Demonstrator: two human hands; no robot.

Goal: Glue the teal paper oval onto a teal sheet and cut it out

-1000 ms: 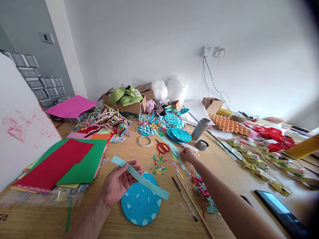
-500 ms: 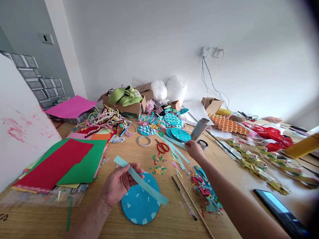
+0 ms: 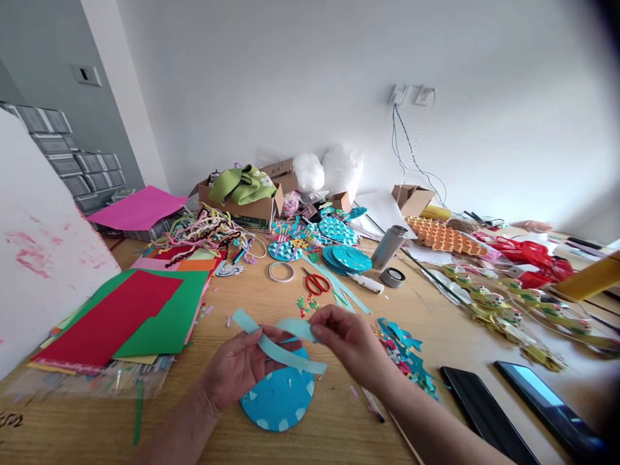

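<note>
My left hand, palm turned up, pinches a pale blue paper strip between thumb and fingers. A second pale blue strip is held between the thumb and fingers of my right hand, close to the first strip. Beneath both hands a round blue disc with pale blue flecks lies flat on the table; the left fingers and strip cover its upper part. Beyond the hands are red-handled scissors, more pale blue strips and a stack of blue discs.
Coloured paper sheets are piled at the left. A metal flask, its cap and a white-handled tool stand or lie beyond my right hand. Blue cut-outs and two phones lie at the right.
My right hand has come back from the strips near the disc stack with a pale blue strip, moving toward my left hand. My left hand still holds its strip.
</note>
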